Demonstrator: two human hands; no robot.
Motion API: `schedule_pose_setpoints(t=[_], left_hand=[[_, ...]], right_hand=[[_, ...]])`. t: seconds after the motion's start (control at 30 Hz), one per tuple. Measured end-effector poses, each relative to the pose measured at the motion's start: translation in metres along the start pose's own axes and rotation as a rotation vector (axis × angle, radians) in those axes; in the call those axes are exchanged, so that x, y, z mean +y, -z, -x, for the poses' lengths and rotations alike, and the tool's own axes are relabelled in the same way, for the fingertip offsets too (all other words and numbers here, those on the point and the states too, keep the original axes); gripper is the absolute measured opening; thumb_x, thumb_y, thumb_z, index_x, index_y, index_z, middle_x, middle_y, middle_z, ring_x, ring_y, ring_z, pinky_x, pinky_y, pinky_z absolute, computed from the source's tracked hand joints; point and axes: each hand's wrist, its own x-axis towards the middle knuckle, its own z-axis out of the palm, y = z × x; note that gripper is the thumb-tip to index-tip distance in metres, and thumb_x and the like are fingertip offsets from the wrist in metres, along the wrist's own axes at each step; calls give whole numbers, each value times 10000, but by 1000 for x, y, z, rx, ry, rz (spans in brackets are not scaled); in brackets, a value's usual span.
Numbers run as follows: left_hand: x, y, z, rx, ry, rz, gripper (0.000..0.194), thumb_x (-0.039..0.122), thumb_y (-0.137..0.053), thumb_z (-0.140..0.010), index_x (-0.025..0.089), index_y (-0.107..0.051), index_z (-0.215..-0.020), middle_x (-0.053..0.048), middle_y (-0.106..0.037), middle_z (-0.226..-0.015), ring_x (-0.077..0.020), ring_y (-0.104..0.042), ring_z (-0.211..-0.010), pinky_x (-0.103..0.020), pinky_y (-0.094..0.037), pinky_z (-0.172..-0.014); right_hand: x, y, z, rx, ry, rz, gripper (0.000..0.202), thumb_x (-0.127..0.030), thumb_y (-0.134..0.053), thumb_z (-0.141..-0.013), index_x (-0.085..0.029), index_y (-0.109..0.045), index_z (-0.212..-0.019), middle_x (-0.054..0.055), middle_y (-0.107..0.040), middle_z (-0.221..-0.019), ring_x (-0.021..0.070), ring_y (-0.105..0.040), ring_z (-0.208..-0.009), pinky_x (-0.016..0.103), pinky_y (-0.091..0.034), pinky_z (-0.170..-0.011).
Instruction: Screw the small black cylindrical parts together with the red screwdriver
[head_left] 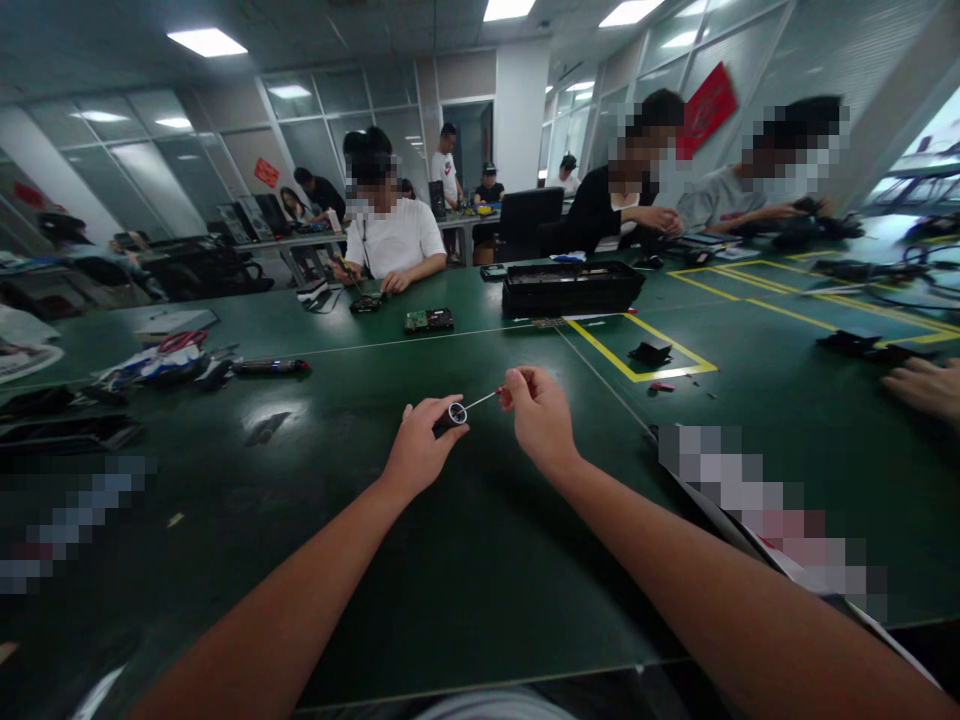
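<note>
My left hand is closed around a small dark cylinder, whose pale-ringed open end faces right. Between the thumb and fingers of my right hand is a thin metal rod with a reddish end at the fingertips. The rod's other end reaches the ringed opening of the cylinder; how deep it goes, I cannot tell. Both hands are above the green tabletop. My fingers hide much of the cylinder's body.
A long black tray and a green circuit board part lie ahead. To the left are a dark pen-shaped tool and a cluttered pile. A black piece lies inside yellow tape. Another person's hand is at right.
</note>
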Motion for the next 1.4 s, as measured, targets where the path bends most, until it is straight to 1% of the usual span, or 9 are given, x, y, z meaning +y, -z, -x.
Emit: schedule_pose_setpoints(t=[0.33, 0.63, 0.83, 1.03, 1.1, 1.2, 1.27, 1.33, 1.4], left_hand=[[-1, 2, 1, 8, 10, -27, 421, 246, -704, -916, 300, -617, -1324, -26, -658, -1244, -244, -605, -1158, -601, -309, -1199], [-1, 2, 0, 1, 9, -57, 418, 249, -701, -917, 301, -619, -1324, -34, -654, -1273, -260, -587, -1206, -632, -274, -1209], [-1, 0, 1, 0, -19, -59, 405, 239, -701, -918, 312, -624, -1309, -31, -652, -1291, -264, -576, -1243, -669, -195, -1222], [-3, 1, 0, 22, 5, -47, 423, 212, -717, -901, 291, -631, -1308, -45, -660, -1271, -260, -593, -1208, -657, -231, -1217], [-3, 2, 0, 34, 8, -49, 424, 212, -718, -901, 288, -631, -1309, -48, -658, -1276, -262, -590, -1215, -655, -229, -1219], [-3, 2, 0, 29, 7, -65, 424, 208, -718, -900, 299, -632, -1306, -37, -659, -1280, -265, -582, -1236, -662, -210, -1223], [-3, 2, 1, 20, 5, -76, 423, 213, -709, -907, 303, -629, -1312, -37, -658, -1279, -265, -587, -1227, -656, -222, -1221], [-2, 2, 0, 19, 7, -76, 420, 220, -696, -914, 299, -624, -1321, -45, -655, -1281, -264, -591, -1212, -642, -249, -1215], [-3, 3, 0, 24, 11, -70, 420, 226, -687, -920, 295, -620, -1328, -53, -650, -1282, -267, -589, -1207, -635, -263, -1210]], right_hand=[[-2, 1, 1, -12, 0, 17, 297, -466, -523, -957, -192, -625, -908, 35, -682, -745, 180, -626, -673, 328, -479, -656], [0, 2, 3, -70, 61, 72, 295, -472, -487, -987, -214, -619, -930, 19, -653, -762, 174, -582, -653, 322, -430, -626], [-5, 2, 5, -41, 36, 116, 416, -567, -453, -990, -216, -617, -838, 24, -643, -725, 183, -586, -648, 328, -414, -623], [-1, 2, 6, -100, 146, 131, 214, -346, -412, -1004, -232, -591, -1029, 14, -671, -824, 180, -600, -707, 321, -413, -661], [-2, 3, 7, -135, 142, 137, 208, -341, -409, -1002, -241, -592, -1003, -4, -645, -771, 174, -578, -663, 313, -393, -627], [-6, 3, 8, -132, 154, 213, 296, -424, -406, -1015, -240, -605, -893, -7, -605, -693, 178, -565, -639, 320, -375, -619], [-6, 3, 7, -123, 146, 226, 293, -424, -398, -1016, -236, -612, -952, 6, -630, -737, 188, -585, -675, 327, -390, -644], [-4, 3, 6, -120, 111, 177, 234, -361, -400, -1000, -230, -583, -1064, 21, -661, -824, 198, -611, -747, 332, -417, -685], [-1, 2, 5, -115, 74, 99, 192, -305, -428, -963, -228, -544, -1094, 26, -667, -877, 201, -620, -805, 334, -434, -723]])
